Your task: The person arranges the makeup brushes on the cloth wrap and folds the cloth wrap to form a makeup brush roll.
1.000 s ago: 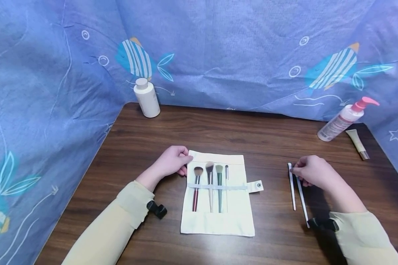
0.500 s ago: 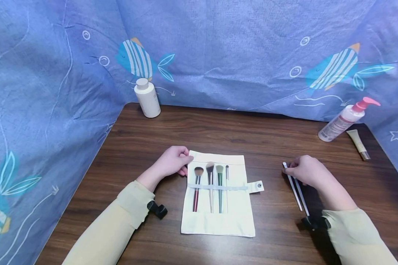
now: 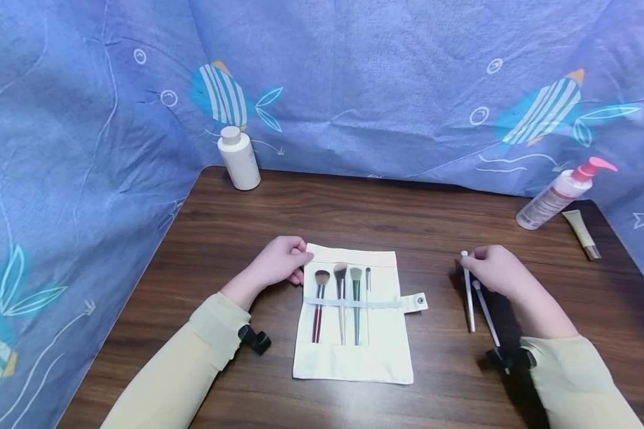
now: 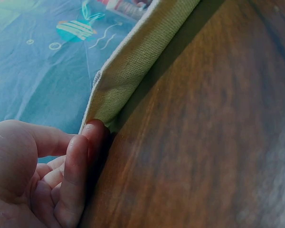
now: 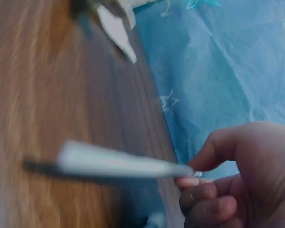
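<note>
In the head view, a white cloth brush roll (image 3: 354, 366) lies spread on the table. Under its elastic band sit several makeup brushes: a red-handled one (image 3: 317, 322), a silver one (image 3: 340, 292), a green one (image 3: 356, 292) and a thin one (image 3: 368, 280). My left hand (image 3: 281, 261) pinches the roll's upper left corner, its cloth edge (image 4: 128, 71) lifted in the left wrist view. Off to the right, my right hand (image 3: 494, 269) pinches a thin white makeup brush (image 3: 469, 304) near its upper end. Another slim white brush (image 3: 487, 316) lies beneath that hand and wrist.
A snap tab (image 3: 414, 302) sticks out from the roll's right side. At the back left stands a white bottle (image 3: 240, 161). A pink-topped pump bottle (image 3: 550, 202) and a small tube (image 3: 581, 233) occupy the back right. Blue fish-print cloth (image 3: 354, 89) borders the table.
My right hand has shifted left and slightly away, and the pinched brush has swung toward upright in the view, its lower end apart from the other brush. The left hand stays put.
</note>
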`<state>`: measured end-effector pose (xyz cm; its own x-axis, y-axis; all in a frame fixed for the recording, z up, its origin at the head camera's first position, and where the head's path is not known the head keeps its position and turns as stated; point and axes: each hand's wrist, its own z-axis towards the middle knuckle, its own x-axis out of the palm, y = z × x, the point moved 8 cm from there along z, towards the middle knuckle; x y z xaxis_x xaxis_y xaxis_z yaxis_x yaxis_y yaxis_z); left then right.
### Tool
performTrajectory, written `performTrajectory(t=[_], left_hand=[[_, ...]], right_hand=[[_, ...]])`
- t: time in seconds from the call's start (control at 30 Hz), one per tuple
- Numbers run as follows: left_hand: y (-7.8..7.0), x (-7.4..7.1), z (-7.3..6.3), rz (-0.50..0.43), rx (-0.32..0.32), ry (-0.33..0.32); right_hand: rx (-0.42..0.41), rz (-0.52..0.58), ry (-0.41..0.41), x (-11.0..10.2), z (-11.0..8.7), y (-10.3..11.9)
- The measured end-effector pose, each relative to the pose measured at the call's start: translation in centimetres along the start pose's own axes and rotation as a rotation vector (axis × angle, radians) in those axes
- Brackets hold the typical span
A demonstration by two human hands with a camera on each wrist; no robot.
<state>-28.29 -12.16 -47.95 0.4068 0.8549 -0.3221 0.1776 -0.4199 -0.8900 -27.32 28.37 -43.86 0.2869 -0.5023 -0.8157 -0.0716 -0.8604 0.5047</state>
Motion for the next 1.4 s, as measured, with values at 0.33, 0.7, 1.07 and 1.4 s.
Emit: performTrajectory(t=[0.33,0.7,1.07,1.4], left_hand=[[-0.1,0.1,-0.1,0.002,-0.001,0.002],[-0.3,0.0,-0.1,0.001,0.003,0.002],[-0.2,-0.1,0.0,0.012,0.004,-0.001],[-0.1,0.0,-0.1,0.014,0.001,-0.001]], right_hand=[[-0.101,0.543,0.152,2.2,0.0,4.1],[-0.159,0.752,0.158,4.8,1.6,8.1],[-0.109,0.873,0.087,6.4,2.9,9.3],[-0.091,0.787,0.062,7.6,3.2,9.3]])
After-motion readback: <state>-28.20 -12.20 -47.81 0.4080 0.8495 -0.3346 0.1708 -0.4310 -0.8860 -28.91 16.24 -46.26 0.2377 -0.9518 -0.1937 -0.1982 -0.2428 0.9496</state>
